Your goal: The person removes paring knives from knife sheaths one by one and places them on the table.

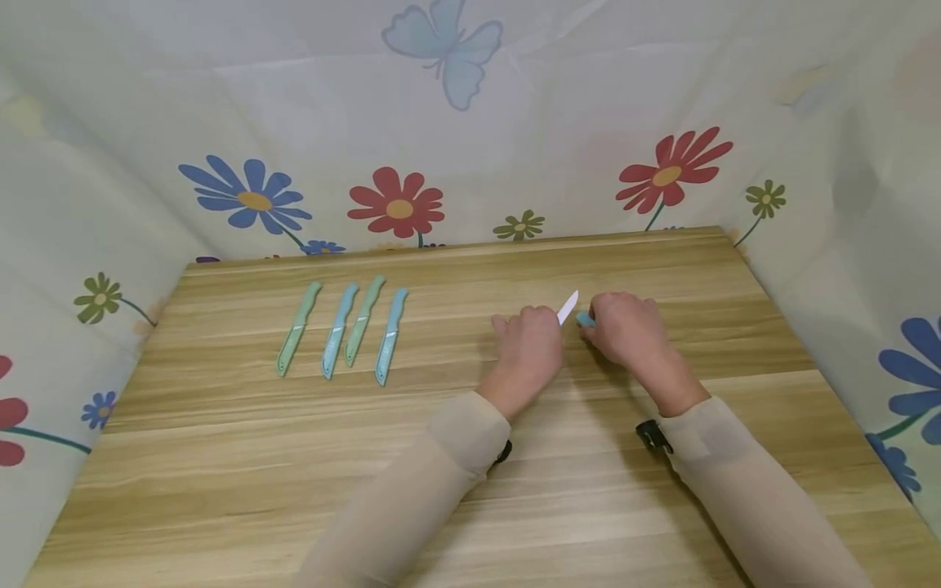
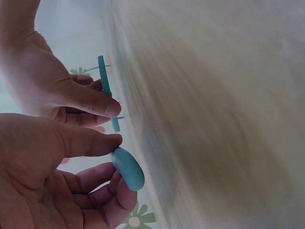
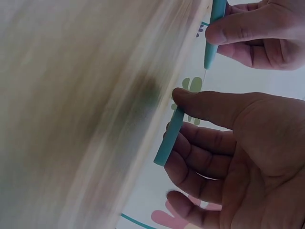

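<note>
My left hand (image 1: 526, 349) grips a paring knife (image 1: 568, 307) by its blue handle, the bare white blade pointing up and right. The rounded handle end (image 2: 128, 170) shows between thumb and curled fingers in the left wrist view. Beside it, my right hand (image 1: 634, 331) pinches a blue blade sheath (image 1: 586, 318) between thumb and fingers; much of the sheath is hidden by the hand in the head view. Blade and sheath are apart, with a small gap between them. Both hands are close over the wooden table (image 1: 294, 457), right of its middle.
Several sheathed knives lie side by side on the table's left half: a green knife (image 1: 297, 331), a blue knife (image 1: 340, 331), another green knife (image 1: 364, 321) and another blue knife (image 1: 391, 336). A flower-printed white curtain (image 1: 551, 122) surrounds the table's back and sides.
</note>
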`<state>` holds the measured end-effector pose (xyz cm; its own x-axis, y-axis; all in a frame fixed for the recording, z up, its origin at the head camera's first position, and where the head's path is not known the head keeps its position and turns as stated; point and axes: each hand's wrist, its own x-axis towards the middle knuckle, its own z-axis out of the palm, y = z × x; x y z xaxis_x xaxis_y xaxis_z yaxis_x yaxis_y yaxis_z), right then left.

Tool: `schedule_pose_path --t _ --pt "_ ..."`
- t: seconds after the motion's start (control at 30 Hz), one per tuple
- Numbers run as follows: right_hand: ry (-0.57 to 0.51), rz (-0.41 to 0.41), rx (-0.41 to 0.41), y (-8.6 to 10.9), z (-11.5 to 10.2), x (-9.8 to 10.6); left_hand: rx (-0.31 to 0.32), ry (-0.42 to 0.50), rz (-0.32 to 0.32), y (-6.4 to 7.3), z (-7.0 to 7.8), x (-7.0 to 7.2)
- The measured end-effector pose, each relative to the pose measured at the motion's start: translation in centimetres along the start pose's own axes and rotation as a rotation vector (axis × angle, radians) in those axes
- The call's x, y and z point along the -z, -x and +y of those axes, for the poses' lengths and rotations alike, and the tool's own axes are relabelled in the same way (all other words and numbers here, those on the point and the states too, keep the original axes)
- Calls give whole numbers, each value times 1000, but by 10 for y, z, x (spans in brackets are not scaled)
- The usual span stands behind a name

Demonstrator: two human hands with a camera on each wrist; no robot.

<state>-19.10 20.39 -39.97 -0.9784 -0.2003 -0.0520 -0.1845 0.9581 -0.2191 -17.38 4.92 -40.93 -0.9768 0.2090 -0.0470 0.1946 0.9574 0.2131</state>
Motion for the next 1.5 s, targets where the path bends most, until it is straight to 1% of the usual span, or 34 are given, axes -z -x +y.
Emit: schedule_pose_path --t 0.13,0.33,0.53,0.7,0.97,1.17,1.27,1.5 --pt "-18 -6 13 0 0 0 1 1 8 -1 3 -1" --pt "-6 10 52 1 0 1 -2 5 25 -1 4 -2" --pt "-14 8 45 1 0 2 3 15 34 -2 8 -2" --pt "-12 -21 4 1 1 3 3 45 7 -6 9 -3" --pt "-39 -134 -92 -2 -2 1 32 100 -33 -13 8 -6" --pt "-63 -134 -88 -3 -3 1 46 157 -62 -13 8 -7" --pt "-72 -139 -91 -3 -3 0 52 171 -76 -14 10 -6" --pt "-79 -160 -108 -3 -2 -1 93 219 -104 -14 14 -4"
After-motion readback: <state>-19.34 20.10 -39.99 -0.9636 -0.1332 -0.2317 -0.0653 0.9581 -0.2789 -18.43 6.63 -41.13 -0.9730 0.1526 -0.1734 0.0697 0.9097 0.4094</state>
